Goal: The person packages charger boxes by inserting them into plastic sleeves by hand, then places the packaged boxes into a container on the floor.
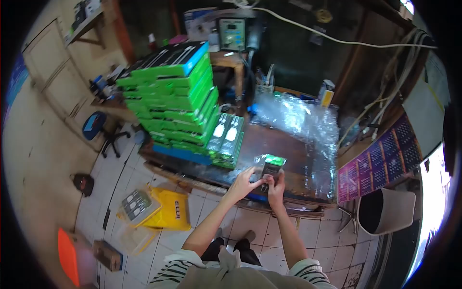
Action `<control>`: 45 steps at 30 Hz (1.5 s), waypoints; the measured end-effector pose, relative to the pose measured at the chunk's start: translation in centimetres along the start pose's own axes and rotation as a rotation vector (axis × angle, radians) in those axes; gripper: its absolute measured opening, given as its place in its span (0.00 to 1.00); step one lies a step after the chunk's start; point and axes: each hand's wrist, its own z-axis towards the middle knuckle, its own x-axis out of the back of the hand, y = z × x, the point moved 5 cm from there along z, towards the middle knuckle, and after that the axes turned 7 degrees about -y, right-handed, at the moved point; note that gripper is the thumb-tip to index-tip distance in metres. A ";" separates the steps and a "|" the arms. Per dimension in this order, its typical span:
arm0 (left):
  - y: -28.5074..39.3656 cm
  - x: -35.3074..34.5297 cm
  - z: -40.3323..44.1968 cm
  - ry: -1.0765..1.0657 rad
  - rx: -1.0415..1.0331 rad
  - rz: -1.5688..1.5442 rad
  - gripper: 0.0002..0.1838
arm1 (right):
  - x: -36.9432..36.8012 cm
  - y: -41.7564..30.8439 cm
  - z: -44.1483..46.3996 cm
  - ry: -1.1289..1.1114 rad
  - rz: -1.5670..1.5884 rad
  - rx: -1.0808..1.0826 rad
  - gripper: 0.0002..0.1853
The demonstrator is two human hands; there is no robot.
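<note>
Near the front edge of the wooden table (284,142), a small dark box with a bright green top (272,166) is held between both hands, with clear plastic film around its upper end. My left hand (244,183) has its fingers closed on the box's left side. On the lower right side, my right hand (276,189) pinches the same box. Left of the hands, flat black-and-green packs (225,137) lie beside a tall stack of green boxes (168,101).
Crinkled clear plastic wrap (293,113) covers the table's back and right side. A yellow bag (171,209) and a clear container of packs (138,206) are on the tiled floor at left. A chair (392,209) stands at right, a blue stool (94,124) at far left.
</note>
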 end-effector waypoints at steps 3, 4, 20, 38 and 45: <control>0.0 2.5 -4.4 0.149 -0.003 -0.263 0.36 | -3.1 -4.6 -1.4 0.004 0.004 0.020 0.18; 0.5 3.8 -5.7 0.210 -0.015 -0.323 0.40 | -4.4 -4.9 -1.8 -0.052 0.054 0.021 0.18; -5.7 18.5 -36.9 0.846 0.475 -0.270 0.22 | -33.6 -11.0 -18.7 -0.668 0.067 -0.092 0.14; -23.5 26.3 -47.7 1.366 0.873 -0.959 0.19 | -51.7 0.6 -23.0 -1.110 0.416 -0.802 0.23; -32.1 28.4 -47.7 1.485 0.851 -1.128 0.25 | -58.5 8.3 -19.6 -1.124 0.194 -0.870 0.25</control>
